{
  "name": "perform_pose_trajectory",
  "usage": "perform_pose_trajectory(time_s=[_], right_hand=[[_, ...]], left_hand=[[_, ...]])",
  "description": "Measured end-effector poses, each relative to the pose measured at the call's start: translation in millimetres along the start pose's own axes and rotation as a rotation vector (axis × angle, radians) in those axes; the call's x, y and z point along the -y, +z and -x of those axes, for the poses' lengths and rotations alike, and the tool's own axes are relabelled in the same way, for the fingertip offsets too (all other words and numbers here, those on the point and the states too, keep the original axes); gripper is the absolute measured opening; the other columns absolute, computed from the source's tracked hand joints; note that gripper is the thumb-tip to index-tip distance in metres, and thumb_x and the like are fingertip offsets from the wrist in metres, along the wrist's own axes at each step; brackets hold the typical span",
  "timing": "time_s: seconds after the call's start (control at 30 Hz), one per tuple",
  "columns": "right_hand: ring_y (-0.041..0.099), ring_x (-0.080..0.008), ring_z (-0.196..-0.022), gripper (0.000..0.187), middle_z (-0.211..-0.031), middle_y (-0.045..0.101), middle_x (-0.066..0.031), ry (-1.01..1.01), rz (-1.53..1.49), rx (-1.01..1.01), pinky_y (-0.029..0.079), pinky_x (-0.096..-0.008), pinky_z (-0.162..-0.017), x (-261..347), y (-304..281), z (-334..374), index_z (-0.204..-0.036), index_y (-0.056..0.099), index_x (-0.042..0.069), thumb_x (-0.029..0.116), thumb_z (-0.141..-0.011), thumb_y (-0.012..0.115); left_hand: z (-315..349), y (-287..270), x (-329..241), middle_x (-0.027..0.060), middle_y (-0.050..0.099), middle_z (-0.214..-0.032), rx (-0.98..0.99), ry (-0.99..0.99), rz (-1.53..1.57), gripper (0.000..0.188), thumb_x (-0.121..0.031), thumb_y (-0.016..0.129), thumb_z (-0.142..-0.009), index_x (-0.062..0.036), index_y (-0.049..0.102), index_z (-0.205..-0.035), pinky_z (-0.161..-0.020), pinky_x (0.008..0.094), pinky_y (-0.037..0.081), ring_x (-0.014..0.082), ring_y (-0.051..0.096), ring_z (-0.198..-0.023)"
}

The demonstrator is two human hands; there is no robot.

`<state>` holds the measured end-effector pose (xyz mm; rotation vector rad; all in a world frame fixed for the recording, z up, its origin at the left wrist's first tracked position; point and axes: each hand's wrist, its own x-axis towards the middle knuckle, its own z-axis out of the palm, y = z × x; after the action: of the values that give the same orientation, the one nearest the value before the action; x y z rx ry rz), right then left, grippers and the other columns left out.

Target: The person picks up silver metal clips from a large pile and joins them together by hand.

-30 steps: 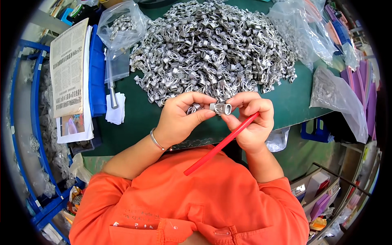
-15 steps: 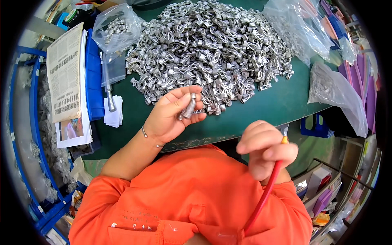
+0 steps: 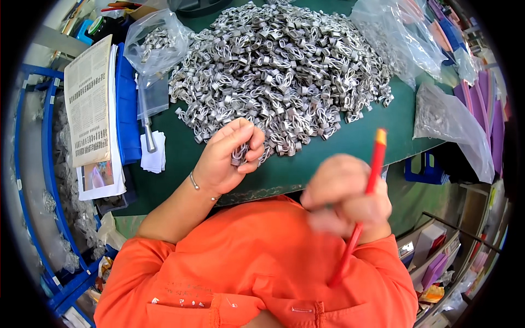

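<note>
My left hand [image 3: 225, 148] is closed around a few small silver metal fittings [image 3: 239, 155], ribbed at the end, just in front of the near edge of a large heap of similar fittings [image 3: 284, 71]. Its fingers hide most of what it holds. To the right, in front of my chest, my right hand [image 3: 350, 191] is blurred by motion. Its fingers are curled round a slim red rod-shaped tool [image 3: 377, 164] with a yellow end. That tool stands tilted, yellow end up, its lower end by my orange shirt [image 3: 246, 240].
The heap lies on a green table [image 3: 180, 180]. A clear bag of fittings [image 3: 158, 41] is at back left, another clear bag [image 3: 437, 117] at right. A newspaper [image 3: 87, 104] leans by a blue bin [image 3: 127, 104]. A metal-ended tool [image 3: 150, 136] lies by white paper slips [image 3: 153, 156].
My left fingers have curled over the fittings, which showed openly before. My right hand has moved slightly left, and the red tool's yellow end now points higher.
</note>
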<state>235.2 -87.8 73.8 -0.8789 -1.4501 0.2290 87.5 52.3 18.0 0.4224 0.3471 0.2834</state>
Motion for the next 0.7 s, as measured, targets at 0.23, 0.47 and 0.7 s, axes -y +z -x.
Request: perform_pose_trajectory(time_s=[0.23,0.47,0.7], right_hand=[[0.059,-0.0278,-0.081,0.015,-0.092,0.063,-0.0088,0.184,0.633,0.351,0.048,-0.0358,-0.066,-68.7,-25.3,24.2,-0.071,0.051,0.004,-0.004,-0.062,0.059],[0.060,-0.0240,-0.068,0.018,-0.084,0.061,-0.0120,0.253,0.460,0.073,0.049,-0.0314,-0.059,-68.2,-16.6,21.7,-0.072,0.048,0.004,-0.007,-0.069,0.061],[0.061,-0.0149,-0.069,0.020,-0.087,0.058,-0.0153,0.743,-0.488,-0.327,0.052,-0.0240,-0.059,-46.4,8.2,25.8,-0.077,0.039,0.005,-0.003,-0.083,0.056]], left_hand=[[1.3,13.1,-0.5,-0.0001,0.039,-0.069,-0.090,-0.034,-0.220,0.012,-0.015,0.050,-0.090,-0.0089,0.043,-0.081,-0.042,0.0158,0.026,0.0063,0.035,-0.057],[-2.3,14.4,9.2,0.0008,0.053,-0.078,-0.193,0.102,-0.641,0.027,-0.003,0.062,-0.080,-0.0026,0.050,-0.104,-0.046,0.0156,0.033,0.0038,0.045,-0.063],[-4.4,12.1,11.8,0.0034,0.060,-0.087,-0.120,0.380,-0.974,0.027,-0.004,0.067,-0.077,-0.0006,0.057,-0.101,-0.066,0.0196,0.045,0.0075,0.054,-0.076]])
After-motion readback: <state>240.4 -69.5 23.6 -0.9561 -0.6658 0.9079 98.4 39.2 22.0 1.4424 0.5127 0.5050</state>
